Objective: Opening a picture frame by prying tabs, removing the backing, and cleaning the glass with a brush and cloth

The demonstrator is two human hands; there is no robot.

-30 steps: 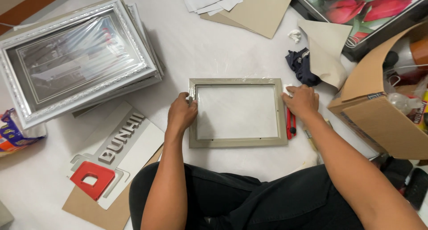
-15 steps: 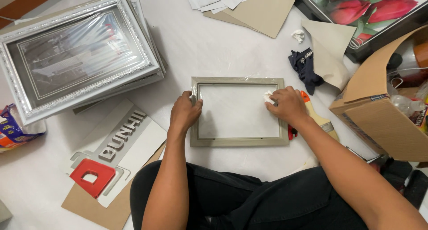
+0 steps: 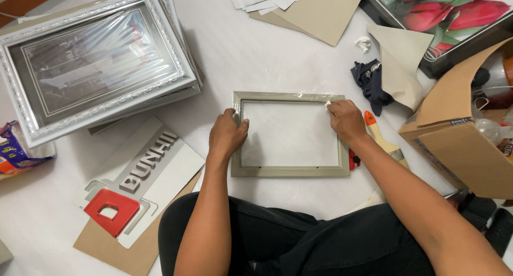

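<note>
White floor, pretty cluttered. The small grey-beige rectangular picture frame lies flat mid-floor; left hand grips its left edge, right hand presses a white wad near its top-right corner. Silver ornate frames sit top-left.

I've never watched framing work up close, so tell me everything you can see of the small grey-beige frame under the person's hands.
The small frame is a plain rectangular moulding, grey-beige, wood-like, around a pale whitish panel. It lies flat on the white surface, long sides across, just ahead of the person's lap. Thin clear film crinkles along its top edge. The left hand rests on its left rail; the right hand presses a small white wad at the top right corner. An orange-handled brush lies beside its right side.
</note>
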